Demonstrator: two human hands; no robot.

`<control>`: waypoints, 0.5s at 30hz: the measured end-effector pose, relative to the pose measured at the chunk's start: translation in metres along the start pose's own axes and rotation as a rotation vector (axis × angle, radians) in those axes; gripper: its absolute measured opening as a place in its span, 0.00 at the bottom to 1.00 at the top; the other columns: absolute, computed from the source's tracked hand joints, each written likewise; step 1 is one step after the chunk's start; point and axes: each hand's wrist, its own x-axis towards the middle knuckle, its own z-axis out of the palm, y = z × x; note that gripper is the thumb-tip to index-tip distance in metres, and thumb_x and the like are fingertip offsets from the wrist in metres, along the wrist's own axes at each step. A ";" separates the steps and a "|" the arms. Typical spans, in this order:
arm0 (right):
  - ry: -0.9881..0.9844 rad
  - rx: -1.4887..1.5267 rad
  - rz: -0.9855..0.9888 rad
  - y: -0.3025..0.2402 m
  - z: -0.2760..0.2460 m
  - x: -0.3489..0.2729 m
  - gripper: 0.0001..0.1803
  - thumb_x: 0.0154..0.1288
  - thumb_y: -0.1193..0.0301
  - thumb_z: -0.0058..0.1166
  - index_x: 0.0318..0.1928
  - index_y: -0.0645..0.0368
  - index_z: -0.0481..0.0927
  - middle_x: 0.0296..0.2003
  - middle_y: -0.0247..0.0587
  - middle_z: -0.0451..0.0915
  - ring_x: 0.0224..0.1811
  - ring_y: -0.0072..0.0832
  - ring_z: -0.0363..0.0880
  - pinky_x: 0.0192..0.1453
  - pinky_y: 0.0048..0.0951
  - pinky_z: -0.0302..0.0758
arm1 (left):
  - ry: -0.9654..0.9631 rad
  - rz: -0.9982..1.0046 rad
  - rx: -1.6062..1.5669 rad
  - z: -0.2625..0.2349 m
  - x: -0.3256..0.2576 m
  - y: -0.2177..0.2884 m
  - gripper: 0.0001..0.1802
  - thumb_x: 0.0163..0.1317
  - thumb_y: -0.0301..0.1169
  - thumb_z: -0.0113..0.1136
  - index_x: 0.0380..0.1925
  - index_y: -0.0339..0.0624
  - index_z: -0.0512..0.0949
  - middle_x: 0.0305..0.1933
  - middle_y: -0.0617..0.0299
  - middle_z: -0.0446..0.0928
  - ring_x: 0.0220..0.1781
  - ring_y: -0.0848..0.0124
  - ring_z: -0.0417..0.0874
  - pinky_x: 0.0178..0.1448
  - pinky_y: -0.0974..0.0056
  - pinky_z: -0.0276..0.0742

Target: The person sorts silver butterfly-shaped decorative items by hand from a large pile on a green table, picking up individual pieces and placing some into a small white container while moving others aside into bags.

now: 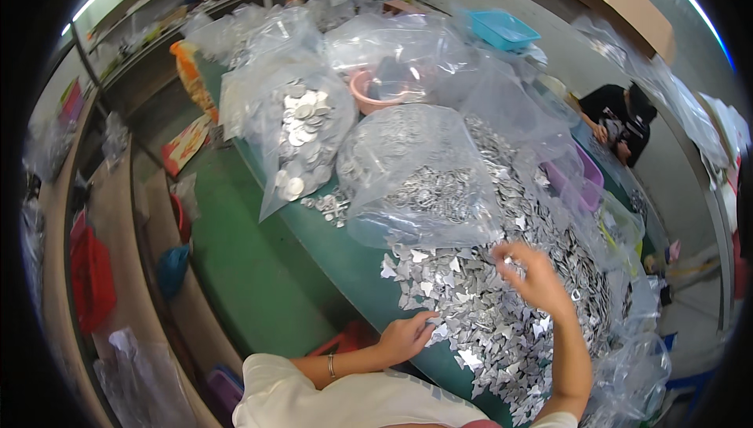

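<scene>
A wide heap of small flat silver metal pieces (pixel 463 291), jagged in outline, spreads over the green tabletop (pixel 337 259) in front of me. My left hand (pixel 405 337) rests at the heap's near left edge, its fingers drawn together by the loose pieces. Whatever they hold, if anything, is too small to make out. Above the middle of the heap is my right hand (pixel 535 277), with thumb and fingers curved and apart and nothing visible between them. A large clear plastic bag (pixel 420 181) full of small metal parts lies just beyond the hands.
Farther left stands a clear bag of round silver discs (pixel 302 134). Behind are a pink basin (pixel 369 94) and a turquoise basket (pixel 502 29). A purple basket (pixel 576 177) sits right of the heap. A co-worker (pixel 620 122) sits at the far right. Shelves (pixel 118 271) line the left.
</scene>
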 end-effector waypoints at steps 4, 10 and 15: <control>-0.209 -0.064 0.019 0.003 0.033 -0.056 0.15 0.57 0.72 0.54 0.45 0.64 0.75 0.40 0.50 0.78 0.43 0.41 0.77 0.49 0.33 0.72 | 0.019 -0.247 -0.503 -0.043 0.017 0.007 0.09 0.62 0.29 0.52 0.41 0.41 0.77 0.25 0.75 0.73 0.27 0.87 0.67 0.29 0.77 0.63; -0.063 0.230 0.278 0.025 0.058 -0.119 0.16 0.57 0.75 0.54 0.46 0.66 0.75 0.36 0.47 0.79 0.36 0.34 0.79 0.42 0.27 0.73 | 0.385 -0.206 -1.393 -0.170 0.051 0.001 0.13 0.62 0.30 0.51 0.44 0.34 0.71 0.24 0.70 0.67 0.23 0.81 0.65 0.24 0.76 0.62; -0.007 0.431 0.425 0.031 0.085 -0.146 0.15 0.58 0.78 0.51 0.47 0.67 0.74 0.36 0.43 0.80 0.37 0.25 0.77 0.43 0.24 0.73 | 0.390 -0.061 -1.738 -0.209 0.067 0.010 0.26 0.62 0.30 0.39 0.60 0.30 0.56 0.58 0.45 0.62 0.60 0.55 0.64 0.67 0.53 0.58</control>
